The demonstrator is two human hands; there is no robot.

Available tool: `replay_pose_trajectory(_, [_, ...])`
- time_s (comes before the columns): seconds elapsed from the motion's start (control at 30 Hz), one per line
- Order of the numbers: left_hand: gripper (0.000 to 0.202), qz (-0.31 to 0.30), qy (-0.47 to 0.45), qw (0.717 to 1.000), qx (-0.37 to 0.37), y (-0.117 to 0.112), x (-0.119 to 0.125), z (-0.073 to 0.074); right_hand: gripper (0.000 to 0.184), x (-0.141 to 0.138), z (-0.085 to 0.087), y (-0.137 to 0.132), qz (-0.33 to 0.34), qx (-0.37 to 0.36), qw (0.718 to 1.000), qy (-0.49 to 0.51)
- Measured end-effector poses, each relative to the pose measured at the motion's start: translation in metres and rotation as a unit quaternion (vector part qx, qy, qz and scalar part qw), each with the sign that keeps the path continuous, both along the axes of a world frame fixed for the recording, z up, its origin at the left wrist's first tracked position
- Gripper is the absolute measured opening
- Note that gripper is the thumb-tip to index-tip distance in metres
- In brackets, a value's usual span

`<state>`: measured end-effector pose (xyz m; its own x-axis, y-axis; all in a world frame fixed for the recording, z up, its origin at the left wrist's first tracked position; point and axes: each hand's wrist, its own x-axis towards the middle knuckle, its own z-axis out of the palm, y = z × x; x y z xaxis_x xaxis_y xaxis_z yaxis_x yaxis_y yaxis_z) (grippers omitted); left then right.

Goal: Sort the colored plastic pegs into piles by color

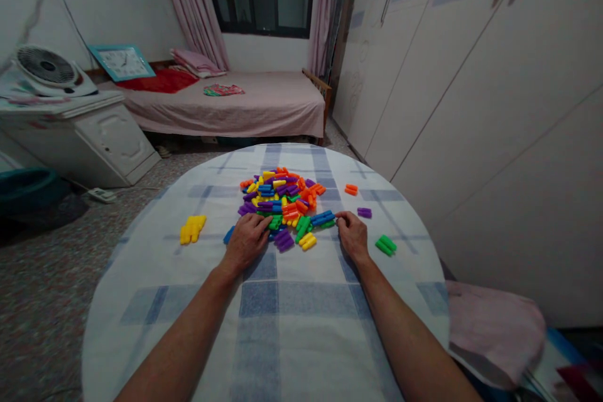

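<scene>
A heap of colourful plastic building blocks, each shaped like joined tubes, lies on the round table. At its front left edge, my left hand is closed with its fingertips on a green block; its thumb is partly hidden. My right hand has curled fingers, the fingertips at the right end of a blue block. Between the hands lie a purple block, a yellow block and another green block.
Yellow blocks lie apart at the left. On the right are separate orange, purple and green blocks. A checked cloth covers the table. Beyond are a bed, a cabinet and a wardrobe.
</scene>
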<state>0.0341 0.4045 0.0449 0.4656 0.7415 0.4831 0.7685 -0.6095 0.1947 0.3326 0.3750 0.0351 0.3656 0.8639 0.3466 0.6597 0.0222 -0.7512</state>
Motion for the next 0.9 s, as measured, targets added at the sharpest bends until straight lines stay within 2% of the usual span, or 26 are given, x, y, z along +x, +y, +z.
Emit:
replay_pose_trajectory(0.23, [0.027,0.002,-0.047,0.999,-0.012,0.000,-0.001,-0.006,0.032,0.000,0.001,-0.001,0.003,0.004,1.000,0.017])
replay_pose_trajectory(0.4, [0.027,0.003,-0.059,0.998,-0.018,-0.001,0.000,-0.004,0.033,-0.001,-0.002,0.001,0.014,0.040,0.999,0.014])
replay_pose_trajectory(0.57, [0.027,0.002,-0.061,0.998,-0.023,-0.004,0.001,-0.002,0.044,-0.004,-0.004,0.003,0.100,0.085,0.991,-0.038])
replay_pose_trajectory(0.7, [0.029,-0.003,-0.068,0.998,-0.011,-0.006,0.001,0.000,0.051,-0.006,-0.004,0.003,0.169,0.077,0.976,-0.113])
replay_pose_trajectory(0.8, [0.029,-0.002,-0.092,0.996,0.007,-0.008,0.001,0.003,0.046,-0.007,-0.003,0.003,0.168,0.070,0.974,-0.135])
replay_pose_trajectory(0.9, [0.030,0.030,-0.130,0.991,0.030,-0.008,0.001,0.006,0.033,-0.009,-0.002,0.002,0.144,0.072,0.976,-0.149])
